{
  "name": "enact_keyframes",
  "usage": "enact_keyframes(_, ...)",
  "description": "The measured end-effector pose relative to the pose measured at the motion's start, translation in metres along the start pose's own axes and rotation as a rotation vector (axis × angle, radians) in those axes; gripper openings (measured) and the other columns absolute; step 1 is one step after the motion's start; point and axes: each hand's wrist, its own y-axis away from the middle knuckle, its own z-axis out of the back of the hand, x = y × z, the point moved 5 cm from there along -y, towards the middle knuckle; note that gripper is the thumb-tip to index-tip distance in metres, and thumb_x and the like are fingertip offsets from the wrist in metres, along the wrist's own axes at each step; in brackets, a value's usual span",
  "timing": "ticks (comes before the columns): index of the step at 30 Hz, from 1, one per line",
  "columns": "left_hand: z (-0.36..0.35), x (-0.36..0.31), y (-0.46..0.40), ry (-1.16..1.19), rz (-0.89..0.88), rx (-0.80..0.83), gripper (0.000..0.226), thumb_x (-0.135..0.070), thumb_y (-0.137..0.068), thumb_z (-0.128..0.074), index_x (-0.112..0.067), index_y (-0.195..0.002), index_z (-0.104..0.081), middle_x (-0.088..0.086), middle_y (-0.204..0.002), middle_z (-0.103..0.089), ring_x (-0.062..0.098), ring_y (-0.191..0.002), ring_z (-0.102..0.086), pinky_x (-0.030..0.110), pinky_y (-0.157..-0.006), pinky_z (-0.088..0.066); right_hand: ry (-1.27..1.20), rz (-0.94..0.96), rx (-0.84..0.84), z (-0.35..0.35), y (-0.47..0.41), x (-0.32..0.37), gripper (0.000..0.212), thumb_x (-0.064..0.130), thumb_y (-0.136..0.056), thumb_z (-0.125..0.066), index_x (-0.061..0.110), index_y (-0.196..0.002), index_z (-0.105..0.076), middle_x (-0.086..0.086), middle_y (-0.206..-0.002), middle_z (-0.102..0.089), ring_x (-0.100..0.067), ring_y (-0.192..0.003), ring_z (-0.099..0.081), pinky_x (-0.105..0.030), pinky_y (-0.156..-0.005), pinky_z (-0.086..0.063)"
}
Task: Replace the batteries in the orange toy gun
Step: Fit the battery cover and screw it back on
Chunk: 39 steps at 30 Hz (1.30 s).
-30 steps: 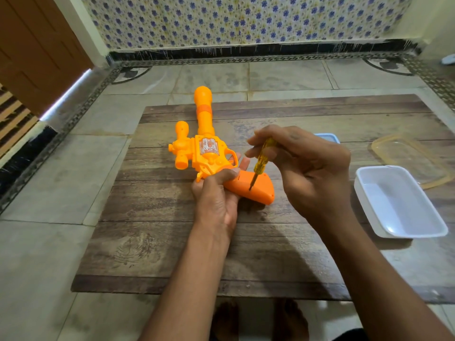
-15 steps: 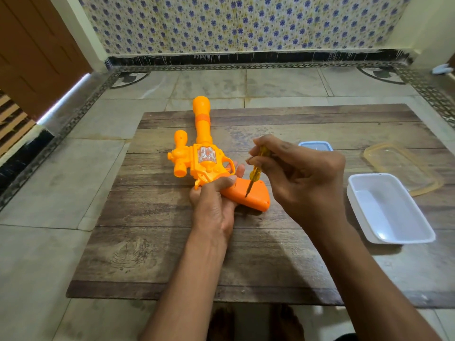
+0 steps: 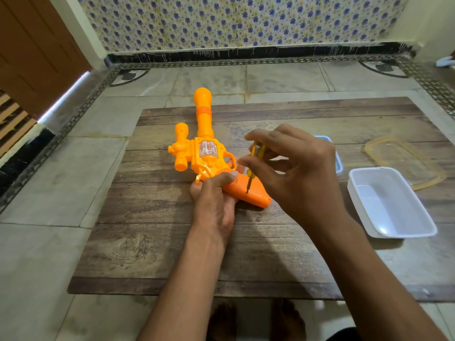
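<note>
The orange toy gun (image 3: 204, 146) lies on its side on the wooden board (image 3: 157, 242), barrel pointing away from me. My left hand (image 3: 215, 200) grips the gun where the handle meets the body. My right hand (image 3: 293, 173) pinches a small yellow screwdriver (image 3: 253, 163) between thumb and fingers. The screwdriver stands nearly upright with its tip on the orange handle (image 3: 256, 193).
A white plastic tray (image 3: 389, 203) sits at the right of the board, with a clear yellowish lid (image 3: 403, 161) behind it. A small blue container (image 3: 336, 156) is partly hidden behind my right hand. Tiled floor surrounds the board.
The camera view has shifted slightly. My right hand's fingers have turned around the screwdriver while its tip stays on the handle. The gun and my left hand have kept their place.
</note>
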Motion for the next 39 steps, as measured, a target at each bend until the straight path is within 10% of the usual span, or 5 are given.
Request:
enact_keyframes(12, 0.000, 0.003, -0.003, 0.022, 0.000, -0.006, 0.058, 0.028, -0.080, -0.050, 0.010, -0.135, -0.052, 0.027, -0.111, -0.070, 0.027, -0.074, -0.078, 0.054, -0.077, -0.061, 0.124, -0.036, -0.072, 0.006, 0.001, -0.004, 0.028, 0.022, -0.076, -0.092, 0.006, -0.075, -0.070, -0.004, -0.069, -0.059, -0.018, -0.058, -0.055, -0.030, -0.056, -0.044)
enact_keyframes(26, 0.003, 0.004, -0.010, 0.031, 0.038, 0.023, 0.058, 0.024, -0.079, -0.052, 0.007, -0.134, -0.055, 0.033, -0.127, -0.065, 0.043, -0.103, -0.072, 0.069, -0.096, -0.050, -0.088, 0.111, 0.116, -0.004, 0.009, 0.003, 0.038, -0.011, -0.093, -0.056, -0.007, -0.130, -0.063, -0.015, -0.124, -0.069, -0.016, -0.110, -0.071, -0.026, -0.093, -0.055)
enact_keyframes(39, 0.003, 0.002, -0.009, 0.066, 0.013, 0.025, 0.060, 0.026, -0.078, -0.052, 0.011, -0.136, -0.051, 0.033, -0.125, -0.065, 0.031, -0.080, -0.077, 0.054, -0.077, -0.063, -0.111, 0.022, 0.141, 0.002, 0.003, -0.005, 0.013, -0.009, -0.088, -0.073, 0.003, -0.093, -0.075, -0.003, -0.086, -0.074, -0.018, -0.076, -0.071, -0.037, -0.065, -0.056)
